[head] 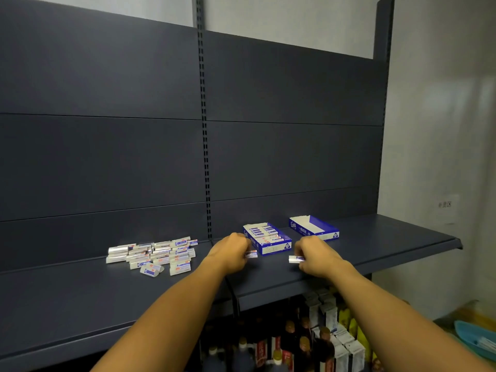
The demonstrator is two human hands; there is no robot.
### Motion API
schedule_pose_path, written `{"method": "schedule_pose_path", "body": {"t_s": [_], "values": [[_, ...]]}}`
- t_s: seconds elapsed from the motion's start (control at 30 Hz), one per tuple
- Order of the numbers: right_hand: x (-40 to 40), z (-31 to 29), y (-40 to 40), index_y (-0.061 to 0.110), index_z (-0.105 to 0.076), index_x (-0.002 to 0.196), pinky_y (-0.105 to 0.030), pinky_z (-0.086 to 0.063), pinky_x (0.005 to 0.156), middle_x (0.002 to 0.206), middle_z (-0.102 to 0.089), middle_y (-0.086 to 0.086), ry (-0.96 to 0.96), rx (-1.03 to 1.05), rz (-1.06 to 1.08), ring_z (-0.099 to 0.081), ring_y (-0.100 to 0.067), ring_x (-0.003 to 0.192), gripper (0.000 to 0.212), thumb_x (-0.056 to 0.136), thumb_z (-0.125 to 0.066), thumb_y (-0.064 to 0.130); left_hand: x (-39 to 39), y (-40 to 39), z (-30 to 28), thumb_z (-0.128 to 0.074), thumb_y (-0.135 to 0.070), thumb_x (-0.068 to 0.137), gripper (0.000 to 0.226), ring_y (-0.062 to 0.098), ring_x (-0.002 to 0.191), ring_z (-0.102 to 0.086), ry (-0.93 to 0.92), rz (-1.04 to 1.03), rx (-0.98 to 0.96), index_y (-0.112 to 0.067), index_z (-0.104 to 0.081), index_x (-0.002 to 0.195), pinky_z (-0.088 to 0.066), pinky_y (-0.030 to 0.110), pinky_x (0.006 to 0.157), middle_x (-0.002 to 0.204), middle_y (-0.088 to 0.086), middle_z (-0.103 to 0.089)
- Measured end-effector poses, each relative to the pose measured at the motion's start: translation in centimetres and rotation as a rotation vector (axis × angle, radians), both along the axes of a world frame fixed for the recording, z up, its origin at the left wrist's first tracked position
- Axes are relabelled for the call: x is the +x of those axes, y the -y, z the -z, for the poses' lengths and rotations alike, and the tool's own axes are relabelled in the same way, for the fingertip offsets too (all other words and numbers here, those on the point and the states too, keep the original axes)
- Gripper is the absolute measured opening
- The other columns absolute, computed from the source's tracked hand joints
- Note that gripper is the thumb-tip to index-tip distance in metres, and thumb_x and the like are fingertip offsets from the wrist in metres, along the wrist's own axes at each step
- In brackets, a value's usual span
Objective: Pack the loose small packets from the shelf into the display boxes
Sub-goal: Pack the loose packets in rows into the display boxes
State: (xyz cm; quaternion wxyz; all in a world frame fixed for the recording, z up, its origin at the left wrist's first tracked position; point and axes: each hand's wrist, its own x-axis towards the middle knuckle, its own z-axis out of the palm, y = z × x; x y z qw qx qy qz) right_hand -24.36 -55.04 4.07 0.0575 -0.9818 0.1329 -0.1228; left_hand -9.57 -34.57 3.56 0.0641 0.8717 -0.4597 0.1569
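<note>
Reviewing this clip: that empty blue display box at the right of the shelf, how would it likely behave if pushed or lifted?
The empty blue display box looks like thin card with a torn-open top, so probably light and somewhat flexible. With nothing inside, a nudge would likely slide it along the smooth shelf. Its low, flat shape makes tipping unlikely.

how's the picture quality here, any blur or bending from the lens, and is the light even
Head view: wide-angle bending bows the shelf edge and uprights; light is dim and flat, brighter on the right wall; print on the loose packets and the part-filled display box is too soft to read; left hand and right hand show slight blur.
</note>
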Motion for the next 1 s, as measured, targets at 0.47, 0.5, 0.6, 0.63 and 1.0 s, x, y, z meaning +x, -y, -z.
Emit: {"method": "schedule_pose_path", "body": {"t_s": [0.47, 0.5, 0.6, 0.63, 1.0], "values": [[5.2, 0.0, 5.5, 0.022, -0.069, 0.103, -0.037, -0.058, 0.086, 0.104, -0.067, -0.001, 0.027, -0.010, 0.008, -0.064, -0.017, 0.093, 0.016, 0.088, -0.070, 0.014, 4.2, 6.0, -0.1, -0.065, -0.026, 0.095, 0.025, 0.023, 0.105, -0.061, 0.011, -0.063, -0.141, -0.015, -0.069, 0.117, -0.050, 0.030, 0.077, 0.123, 0.003, -0.059], [5.9, -0.1, 5.9, 0.023, -0.069, 0.101, -0.037, -0.058, 0.084, 0.103, -0.067, -0.001, 0.034, -0.015, 0.011, -0.064, -0.017, 0.092, 0.015, 0.089, -0.069, 0.015, 4.8, 6.3, -0.1, -0.066, -0.027, 0.095, 0.026, 0.022, 0.106, -0.061, 0.012, -0.066, -0.150, -0.015, -0.069, 0.118, -0.050, 0.030, 0.078, 0.123, 0.002, -0.058], [8.2, -0.5, 7.1, 0.026, -0.066, 0.097, -0.030, -0.054, 0.075, 0.103, -0.067, 0.002, 0.053, -0.018, -0.004, -0.063, -0.015, 0.089, 0.012, 0.089, -0.069, 0.018, 6.7, 7.2, -0.3, -0.067, -0.028, 0.095, 0.028, 0.020, 0.107, -0.061, 0.006, -0.069, -0.169, -0.017, -0.068, 0.121, -0.053, 0.031, 0.082, 0.124, 0.000, -0.059], [9.0, -0.5, 7.4, 0.026, -0.065, 0.097, -0.028, -0.052, 0.073, 0.104, -0.067, 0.002, 0.054, -0.018, -0.019, -0.062, -0.014, 0.090, 0.012, 0.089, -0.069, 0.018, 7.3, 7.6, -0.3, -0.067, -0.027, 0.095, 0.028, 0.020, 0.107, -0.061, 0.006, -0.069, -0.166, -0.017, -0.068, 0.121, -0.054, 0.033, 0.084, 0.124, 0.000, -0.059], [16.6, 0.5, 10.3, 0.026, -0.065, 0.114, -0.024, -0.054, 0.082, 0.119, -0.062, 0.005, 0.092, -0.021, -0.156, -0.060, -0.012, 0.100, 0.024, 0.090, -0.072, 0.025, 11.9, 11.2, 0.4, -0.068, -0.023, 0.094, 0.030, 0.018, 0.106, -0.060, -0.062, -0.089, -0.168, -0.017, -0.068, 0.122, -0.055, 0.034, 0.087, 0.122, 0.000, -0.058]]}}
